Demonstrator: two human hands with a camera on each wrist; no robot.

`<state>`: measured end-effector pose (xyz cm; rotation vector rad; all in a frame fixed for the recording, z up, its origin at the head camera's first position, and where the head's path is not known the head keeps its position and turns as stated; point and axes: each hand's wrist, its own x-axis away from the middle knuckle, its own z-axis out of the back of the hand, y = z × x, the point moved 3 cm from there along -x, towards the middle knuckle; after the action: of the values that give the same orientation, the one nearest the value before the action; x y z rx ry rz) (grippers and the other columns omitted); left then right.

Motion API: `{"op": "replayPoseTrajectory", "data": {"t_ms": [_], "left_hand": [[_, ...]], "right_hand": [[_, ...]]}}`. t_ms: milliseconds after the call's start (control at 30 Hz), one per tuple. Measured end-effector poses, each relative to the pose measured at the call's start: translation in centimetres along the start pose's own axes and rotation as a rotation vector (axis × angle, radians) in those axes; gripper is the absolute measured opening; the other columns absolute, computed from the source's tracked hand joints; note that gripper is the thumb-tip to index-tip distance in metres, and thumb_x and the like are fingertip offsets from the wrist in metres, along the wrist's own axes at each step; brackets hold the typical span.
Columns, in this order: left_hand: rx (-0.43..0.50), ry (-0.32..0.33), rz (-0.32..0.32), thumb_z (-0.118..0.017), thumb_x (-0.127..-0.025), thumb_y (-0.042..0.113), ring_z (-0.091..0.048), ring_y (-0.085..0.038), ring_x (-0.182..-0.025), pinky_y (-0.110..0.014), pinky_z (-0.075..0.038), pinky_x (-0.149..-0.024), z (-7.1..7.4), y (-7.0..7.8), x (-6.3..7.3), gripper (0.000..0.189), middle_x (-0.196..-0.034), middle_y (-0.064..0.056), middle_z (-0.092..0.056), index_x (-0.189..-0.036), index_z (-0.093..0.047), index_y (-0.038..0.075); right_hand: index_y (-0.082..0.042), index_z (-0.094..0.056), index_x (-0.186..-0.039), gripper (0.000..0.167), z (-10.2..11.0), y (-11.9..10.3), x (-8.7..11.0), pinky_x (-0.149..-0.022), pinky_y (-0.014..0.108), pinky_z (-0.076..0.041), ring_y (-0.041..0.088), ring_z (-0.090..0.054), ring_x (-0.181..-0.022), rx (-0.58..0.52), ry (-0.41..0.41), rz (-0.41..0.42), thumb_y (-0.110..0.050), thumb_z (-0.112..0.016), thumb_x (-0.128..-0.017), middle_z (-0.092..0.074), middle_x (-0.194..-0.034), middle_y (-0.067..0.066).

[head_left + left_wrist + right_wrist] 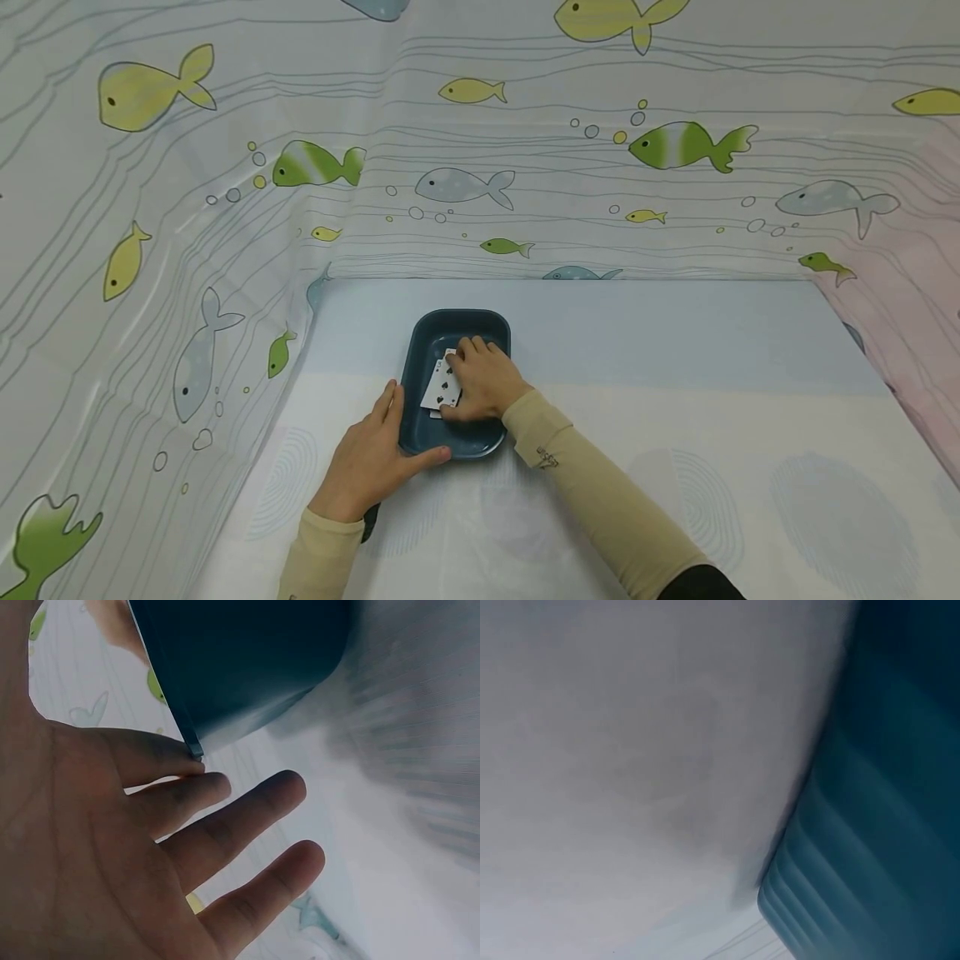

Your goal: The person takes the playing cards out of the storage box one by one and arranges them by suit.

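A dark blue rectangular tray (459, 442) with rounded corners sits in the middle of the head view. Inside it lie a few overlapping white playing cards (438, 388); the black pips of a spade card show. My right hand (486, 385) reaches over the tray's right rim and grips the cards, thumb at their near edge and fingers at the far edge. With fingers extended, my left hand (367, 462) rests along the tray's left side, its thumb near the front corner. In the left wrist view, fingertips (193, 759) meet the tray's rim. The right wrist view shows only the tray's ribbed outer wall (870, 847).
The tray stands on a pale tablecloth (660, 342) with faint circular patterns. A fish-printed curtain (480, 142) hangs behind and along the left. Pink fabric (911, 275) borders the right side.
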<state>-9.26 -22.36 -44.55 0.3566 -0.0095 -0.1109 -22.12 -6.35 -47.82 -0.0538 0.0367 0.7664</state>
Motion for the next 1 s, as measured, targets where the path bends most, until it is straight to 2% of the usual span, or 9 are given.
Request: {"op": "replayPoseTrajectory", "data": {"t_ms": [600,833,1000], "left_hand": [[-0.015,-0.001,-0.016,-0.067,-0.078,0.078,-0.053,-0.045,-0.129,-0.056,-0.048,-0.099,0.0,0.1,-0.2,0.12,-0.16,-0.026,-0.03,-0.154,-0.031,-0.009],[-0.014,-0.018,0.008,-0.067,-0.078,0.078,-0.052,-0.045,-0.13,-0.056,-0.047,-0.1,0.0,0.0,-0.1,0.121,-0.161,-0.026,-0.028,-0.154,-0.03,-0.009],[-0.012,-0.022,0.017,-0.068,-0.078,0.077,-0.052,-0.045,-0.13,-0.057,-0.047,-0.1,0.0,0.1,-0.1,0.121,-0.161,-0.026,-0.027,-0.155,-0.03,-0.009]], "right_hand": [[-0.012,-0.054,-0.146,0.093,0.4,0.3,0.5,-0.097,0.038,-0.043,0.021,-0.047,-0.112,-0.001,0.088,0.084,-0.074,-0.057,-0.076,-0.051,-0.125,0.005],[-0.013,-0.055,-0.144,0.089,1.8,0.6,1.1,-0.092,0.036,-0.043,0.02,-0.048,-0.109,0.018,0.157,0.12,-0.072,-0.057,-0.077,-0.053,-0.126,0.004],[-0.012,-0.054,-0.145,0.089,3.0,0.9,1.9,-0.092,0.036,-0.043,0.021,-0.048,-0.11,-0.004,0.218,0.149,-0.071,-0.058,-0.078,-0.053,-0.127,0.006]]}}
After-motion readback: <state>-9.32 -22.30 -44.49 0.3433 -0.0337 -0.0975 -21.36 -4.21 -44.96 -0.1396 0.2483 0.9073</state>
